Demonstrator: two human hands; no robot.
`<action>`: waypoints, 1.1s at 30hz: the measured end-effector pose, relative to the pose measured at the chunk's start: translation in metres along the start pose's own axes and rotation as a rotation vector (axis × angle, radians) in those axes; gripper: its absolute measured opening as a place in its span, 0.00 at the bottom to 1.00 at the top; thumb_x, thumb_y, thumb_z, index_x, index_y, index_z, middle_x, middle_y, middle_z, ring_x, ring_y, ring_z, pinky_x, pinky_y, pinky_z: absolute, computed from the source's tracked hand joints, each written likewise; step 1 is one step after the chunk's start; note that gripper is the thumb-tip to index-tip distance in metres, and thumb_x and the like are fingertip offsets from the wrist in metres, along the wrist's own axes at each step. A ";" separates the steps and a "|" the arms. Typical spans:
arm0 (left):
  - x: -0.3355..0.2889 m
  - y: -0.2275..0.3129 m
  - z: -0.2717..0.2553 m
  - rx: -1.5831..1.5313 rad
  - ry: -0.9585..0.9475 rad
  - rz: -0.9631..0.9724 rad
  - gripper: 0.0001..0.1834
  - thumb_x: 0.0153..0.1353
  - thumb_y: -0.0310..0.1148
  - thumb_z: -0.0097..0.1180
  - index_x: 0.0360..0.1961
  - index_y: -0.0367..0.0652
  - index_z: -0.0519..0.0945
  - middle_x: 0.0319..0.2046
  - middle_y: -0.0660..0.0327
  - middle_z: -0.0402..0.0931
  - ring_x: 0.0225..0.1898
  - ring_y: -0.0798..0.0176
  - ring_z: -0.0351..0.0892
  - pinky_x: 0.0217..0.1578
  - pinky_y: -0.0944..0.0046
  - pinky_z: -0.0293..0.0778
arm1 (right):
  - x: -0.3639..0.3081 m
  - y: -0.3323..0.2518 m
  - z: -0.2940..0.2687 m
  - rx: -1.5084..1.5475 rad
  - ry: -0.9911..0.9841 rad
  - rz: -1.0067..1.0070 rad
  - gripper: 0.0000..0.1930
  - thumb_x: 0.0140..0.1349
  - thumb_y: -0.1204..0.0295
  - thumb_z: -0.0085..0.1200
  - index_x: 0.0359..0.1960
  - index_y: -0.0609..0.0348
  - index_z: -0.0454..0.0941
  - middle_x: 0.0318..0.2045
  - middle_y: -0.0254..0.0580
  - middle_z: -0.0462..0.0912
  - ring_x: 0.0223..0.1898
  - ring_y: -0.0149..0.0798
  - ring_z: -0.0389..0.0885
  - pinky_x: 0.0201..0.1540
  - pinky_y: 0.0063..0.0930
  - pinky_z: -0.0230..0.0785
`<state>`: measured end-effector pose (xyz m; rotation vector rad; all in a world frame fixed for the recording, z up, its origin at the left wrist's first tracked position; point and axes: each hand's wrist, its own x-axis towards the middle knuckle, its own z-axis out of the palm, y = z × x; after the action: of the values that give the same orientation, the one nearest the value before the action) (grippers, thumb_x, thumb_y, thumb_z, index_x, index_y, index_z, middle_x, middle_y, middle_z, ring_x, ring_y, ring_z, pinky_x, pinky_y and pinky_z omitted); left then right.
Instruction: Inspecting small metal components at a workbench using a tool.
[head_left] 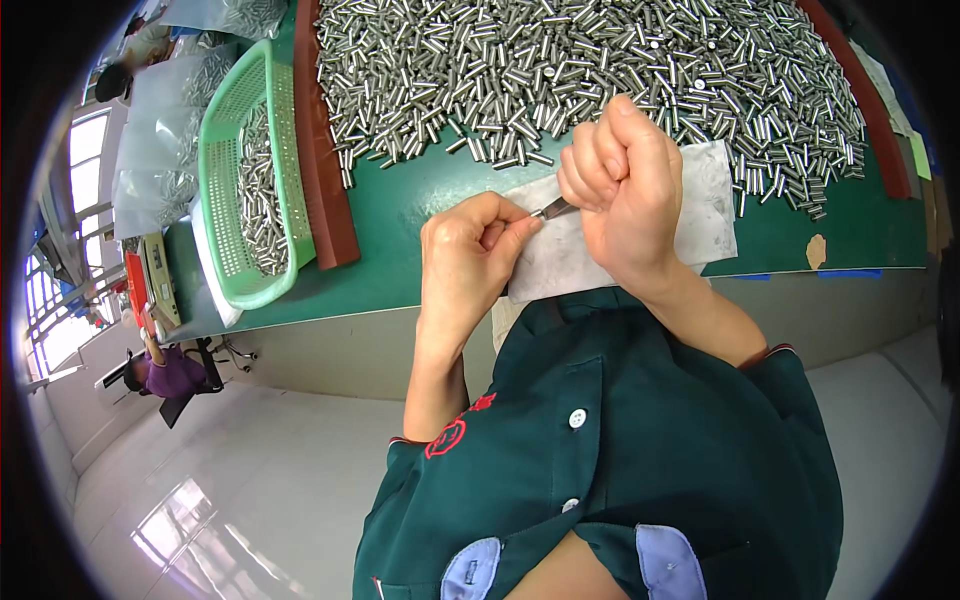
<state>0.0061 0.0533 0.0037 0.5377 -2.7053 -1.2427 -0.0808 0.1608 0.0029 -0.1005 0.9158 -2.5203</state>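
My left hand [465, 245] is closed in a pinch, with thumb and forefinger on a small metal pin [538, 213]. Wrapped in a fist, my right hand [630, 185] grips a narrow tool with a flat, pointed metal blade [557, 207]; its handle is hidden in the fingers. The blade's tip meets the pin or lies right beside it. Both hands are over a smudged white cloth [706, 215] at the table's near edge. Beyond them spreads a large heap of shiny metal pins [560, 75].
Reddish-brown strips [325, 190] border the heap on a green table [390, 220]. At left, a green plastic basket [215, 190] holds more pins, beside clear bags of pins [160, 150]. A person in purple [172, 370] sits farther off. A tan scrap [816, 251] lies at right.
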 end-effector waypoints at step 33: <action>0.003 0.006 -0.004 -0.020 -0.023 0.040 0.05 0.41 0.22 0.59 0.16 0.35 0.73 0.09 0.60 0.65 0.11 0.69 0.61 0.14 0.70 0.59 | -0.002 0.013 0.010 -0.343 -0.138 -0.149 0.17 0.59 0.69 0.39 0.12 0.59 0.57 0.11 0.26 0.56 0.16 0.19 0.51 0.15 0.17 0.45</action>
<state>0.0025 0.0527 0.0110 0.4670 -2.7049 -1.2720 -0.0718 0.1468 0.0024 -0.4586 1.3153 -2.4254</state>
